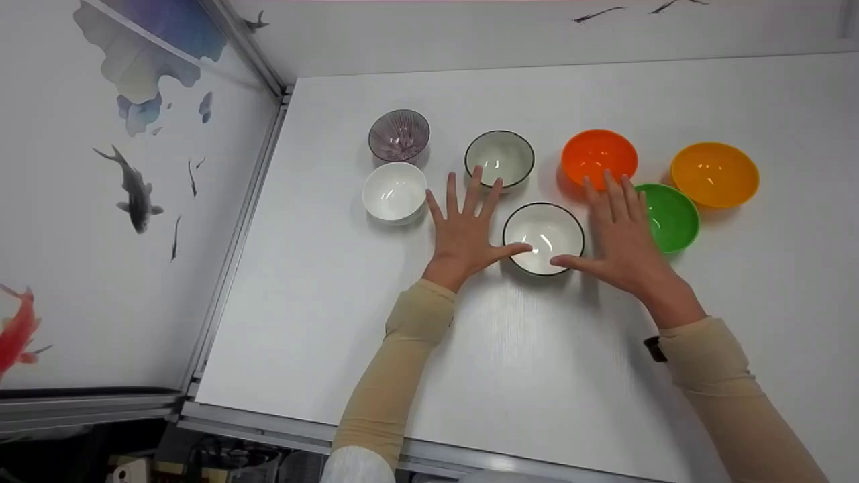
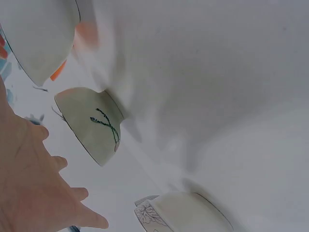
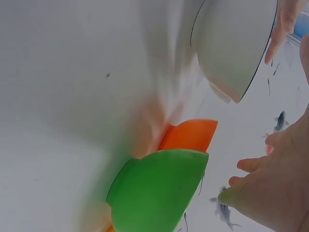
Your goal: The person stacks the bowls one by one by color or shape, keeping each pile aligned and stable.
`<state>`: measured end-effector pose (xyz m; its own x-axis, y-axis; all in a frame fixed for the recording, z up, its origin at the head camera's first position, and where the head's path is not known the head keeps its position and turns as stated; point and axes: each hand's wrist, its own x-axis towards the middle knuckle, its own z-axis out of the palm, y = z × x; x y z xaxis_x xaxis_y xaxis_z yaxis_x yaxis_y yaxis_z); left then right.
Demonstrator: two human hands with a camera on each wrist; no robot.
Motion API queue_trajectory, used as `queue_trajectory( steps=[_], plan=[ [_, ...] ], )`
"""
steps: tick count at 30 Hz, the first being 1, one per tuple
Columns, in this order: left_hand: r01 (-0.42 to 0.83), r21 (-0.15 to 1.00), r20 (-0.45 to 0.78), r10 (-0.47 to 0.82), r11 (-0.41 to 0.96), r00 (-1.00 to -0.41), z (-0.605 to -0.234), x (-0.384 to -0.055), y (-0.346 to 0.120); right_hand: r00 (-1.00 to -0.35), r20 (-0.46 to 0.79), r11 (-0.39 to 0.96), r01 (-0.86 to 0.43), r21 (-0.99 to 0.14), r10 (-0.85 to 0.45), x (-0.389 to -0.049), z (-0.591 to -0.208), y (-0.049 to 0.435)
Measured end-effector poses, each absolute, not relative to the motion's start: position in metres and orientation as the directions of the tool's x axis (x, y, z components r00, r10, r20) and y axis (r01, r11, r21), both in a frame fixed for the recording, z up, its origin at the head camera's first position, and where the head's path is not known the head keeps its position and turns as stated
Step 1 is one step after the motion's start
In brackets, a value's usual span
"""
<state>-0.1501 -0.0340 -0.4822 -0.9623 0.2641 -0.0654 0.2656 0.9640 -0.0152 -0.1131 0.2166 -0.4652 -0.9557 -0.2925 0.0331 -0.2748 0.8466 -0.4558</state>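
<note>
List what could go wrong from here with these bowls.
The thumbs of the left hand and right hand overlap the front bowl in the head view; lowering them carelessly might tip it.
The right hand's fingers overlap the green bowl's edge there; an outward swing could knock it.
The plain white bowl sits close to the purple bowl; a bump may clink them.

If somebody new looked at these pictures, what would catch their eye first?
Probably the orange bowl, yellow bowl and green bowl, bright against the white table, on the right in the head view. Next, perhaps, the left hand and right hand, both open, thumbs pointing towards each other over a dark-rimmed white bowl near the middle.
</note>
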Motion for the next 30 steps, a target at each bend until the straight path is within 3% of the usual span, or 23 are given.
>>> queue_trajectory(
  steps=[19,30],
  plan=[
    [0.261,-0.037,-0.072,0.257,0.965,-0.964,-0.483,-0.149,-0.036,-0.935,0.096,0.777,-0.338,-0.53,-0.341,-0.106,-0.48,0.201],
    [0.258,-0.025,-0.082,0.255,0.966,-0.963,-0.484,-0.148,-0.038,-0.938,-0.005,0.749,-0.272,-0.604,-0.346,-0.105,-0.484,0.198]
  ],
)
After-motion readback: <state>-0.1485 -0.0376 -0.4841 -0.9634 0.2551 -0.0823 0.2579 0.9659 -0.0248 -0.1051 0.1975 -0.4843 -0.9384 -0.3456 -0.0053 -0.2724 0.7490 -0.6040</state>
